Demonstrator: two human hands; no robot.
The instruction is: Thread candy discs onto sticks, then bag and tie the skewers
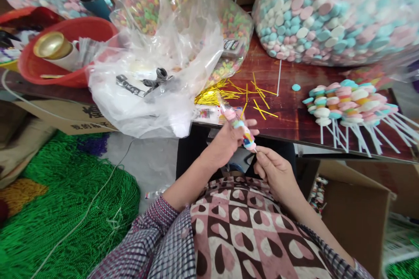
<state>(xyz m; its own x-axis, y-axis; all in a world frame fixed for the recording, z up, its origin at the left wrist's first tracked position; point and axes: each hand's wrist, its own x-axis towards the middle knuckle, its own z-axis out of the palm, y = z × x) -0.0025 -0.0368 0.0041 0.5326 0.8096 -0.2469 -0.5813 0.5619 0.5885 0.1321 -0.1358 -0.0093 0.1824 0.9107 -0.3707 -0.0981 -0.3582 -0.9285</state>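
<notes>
Far left, a red basin (65,59) and opened bag (153,74). Left hand (229,139) grips a candy skewer (240,128) in its clear sleeve, near the worktop (288,113) edge; right hand (276,172) pinches the stick end. Wrapping appears unfinished. Gold ties (248,96) lie loose; right, bare skewers (347,104) await sleeves.

Both forearms are bare, with purple-and-white checked sleeves (153,235) pushed up to the elbows. Over the lap lies an apron (248,235) patterned in pink, cream and dark brown hearts.
</notes>
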